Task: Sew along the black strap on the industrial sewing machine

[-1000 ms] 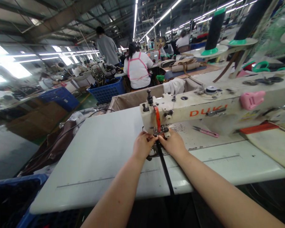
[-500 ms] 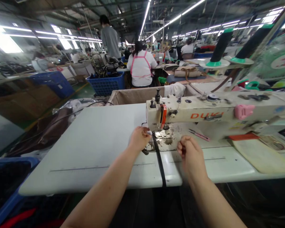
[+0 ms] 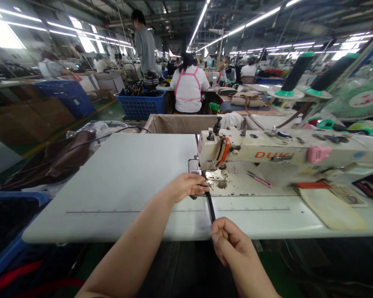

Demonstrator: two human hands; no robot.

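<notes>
Right fingers (image 3: 223, 226) moved onto strap (image 3: 210, 208) (black, narrow).

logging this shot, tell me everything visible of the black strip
The black strip is narrow and flat; whether fabric or leather, I cannot tell. Its visible stretch runs straight across the white table from beside the sewing machine's needle end toward the person. The left hand lies partly over it; the right hand pinches it at the table's front edge.

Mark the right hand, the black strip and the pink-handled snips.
Right hand (image 3: 232, 242): head view, middle of the hand.
Black strip (image 3: 210, 207): head view, stretch just beyond that hand.
Pink-handled snips (image 3: 262, 181): head view, the handle.
</notes>
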